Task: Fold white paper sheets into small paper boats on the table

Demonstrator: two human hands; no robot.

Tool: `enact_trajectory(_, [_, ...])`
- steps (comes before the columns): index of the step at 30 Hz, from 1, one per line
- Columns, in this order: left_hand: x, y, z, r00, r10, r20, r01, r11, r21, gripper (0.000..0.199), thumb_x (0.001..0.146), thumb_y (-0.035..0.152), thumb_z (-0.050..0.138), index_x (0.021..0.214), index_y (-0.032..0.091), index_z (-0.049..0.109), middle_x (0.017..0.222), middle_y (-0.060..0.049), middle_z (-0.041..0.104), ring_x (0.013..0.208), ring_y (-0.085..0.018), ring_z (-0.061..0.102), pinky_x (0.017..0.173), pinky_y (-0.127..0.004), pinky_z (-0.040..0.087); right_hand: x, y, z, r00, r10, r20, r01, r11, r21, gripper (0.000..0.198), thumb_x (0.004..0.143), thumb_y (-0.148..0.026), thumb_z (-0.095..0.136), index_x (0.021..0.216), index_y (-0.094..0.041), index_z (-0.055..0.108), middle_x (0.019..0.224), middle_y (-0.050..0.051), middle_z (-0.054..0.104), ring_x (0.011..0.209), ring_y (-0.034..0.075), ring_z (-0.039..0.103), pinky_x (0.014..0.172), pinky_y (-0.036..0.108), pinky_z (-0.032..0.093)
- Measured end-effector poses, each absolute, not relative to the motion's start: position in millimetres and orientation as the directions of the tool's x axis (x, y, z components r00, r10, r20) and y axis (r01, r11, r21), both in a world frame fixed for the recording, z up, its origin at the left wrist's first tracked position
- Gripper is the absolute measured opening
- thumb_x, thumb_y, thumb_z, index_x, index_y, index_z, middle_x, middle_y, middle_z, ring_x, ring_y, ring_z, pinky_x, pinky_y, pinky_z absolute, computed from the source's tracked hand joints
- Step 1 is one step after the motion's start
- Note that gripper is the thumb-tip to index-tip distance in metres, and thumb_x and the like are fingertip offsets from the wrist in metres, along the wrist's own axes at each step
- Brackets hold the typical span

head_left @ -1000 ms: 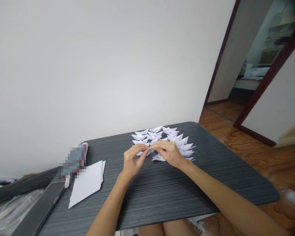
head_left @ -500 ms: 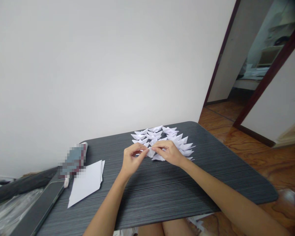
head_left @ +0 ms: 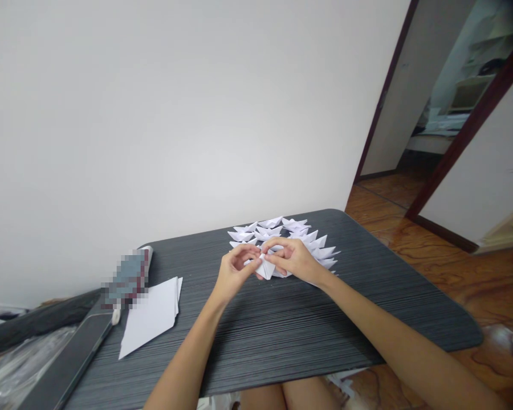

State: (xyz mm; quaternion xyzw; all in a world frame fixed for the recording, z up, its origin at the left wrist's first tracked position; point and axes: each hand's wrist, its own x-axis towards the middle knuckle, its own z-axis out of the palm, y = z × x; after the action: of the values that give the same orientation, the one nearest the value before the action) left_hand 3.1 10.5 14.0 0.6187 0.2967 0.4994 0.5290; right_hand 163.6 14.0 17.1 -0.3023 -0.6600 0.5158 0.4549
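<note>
Paper (head_left: 267, 270), white and folded into a small pointed piece with a crease down its face, is held up over the dark surface (head_left: 282, 341), just in front of the person. The left hand (head_left: 232, 273) pinches its left side between thumb and fingers; the right hand (head_left: 298, 262) grips the other side the same way, so the fingertips of both nearly meet at its top.

Behind and to the right of the hands stand folded paper boats (head_left: 269, 232), white and plain, set close together in rough rows; some are partly hidden by the right hand. Well to the left lies a small stack of white sheets (head_left: 151, 313), its edges slightly out of line and its top face plain. Against the far end of the stack is a grey-blue and dark red object (head_left: 126, 276), pixelated, so any lettering on it cannot be read.

Beyond the surface rises a pale wall (head_left: 175, 114). On the right, wood-patterned floor (head_left: 465, 279) runs to a doorway with a dark red frame (head_left: 474, 114).
</note>
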Motion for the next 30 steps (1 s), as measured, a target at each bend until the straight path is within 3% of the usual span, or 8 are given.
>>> enact_trajectory(6, [3.8,9.2,16.1,0.309,0.913,0.266,-0.081,-0.254,0.964,0.015,0.066,0.024,0.063,0.071,0.011,0.060,0.073,-0.003,0.055,0.063,-0.012,0.054,0.048,-0.023,0.051,165.4,13.1,20.6,-0.461,0.849,0.257,-0.105,0.236,-0.966,0.019,0.070,-0.030,0.058,0.079,-0.014,0.050,0.041,-0.009,0.040,0.033,0.003,0.035,0.035,0.016,0.025])
enact_trajectory(15, [4.1,7.8,15.8,0.194,0.909,0.370,0.076,-0.390,0.918,0.018,0.069,0.029,0.060,0.067,0.011,0.062,0.069,-0.003,0.057,0.062,-0.011,0.052,0.052,-0.020,0.045,167.0,17.2,18.6,-0.485,0.843,0.234,-0.103,0.211,-0.972,0.019,0.072,-0.027,0.057,0.083,-0.014,0.049,0.040,-0.009,0.041,0.033,0.003,0.037,0.037,0.015,0.025])
enact_trajectory(24, [1.4,9.0,15.4,0.255,0.849,0.462,0.162,-0.509,0.846,0.012,0.073,0.024,0.057,0.070,0.012,0.060,0.072,-0.005,0.057,0.067,-0.013,0.053,0.058,-0.022,0.046,169.0,17.0,17.7,-0.484,0.836,0.260,-0.062,0.263,-0.963,0.014,0.073,-0.025,0.055,0.081,-0.016,0.048,0.060,-0.004,0.049,0.036,0.003,0.040,0.037,0.017,0.030])
enact_trajectory(30, [2.5,7.2,15.0,0.287,0.857,0.429,0.187,-0.489,0.852,0.013,0.075,0.025,0.053,0.072,0.013,0.057,0.075,-0.004,0.052,0.058,-0.010,0.050,0.042,-0.018,0.044,170.0,17.7,16.2,-0.488,0.836,0.250,-0.011,0.280,-0.960,0.012,0.072,-0.024,0.055,0.079,-0.016,0.049,0.064,-0.003,0.050,0.036,0.002,0.038,0.036,0.016,0.030])
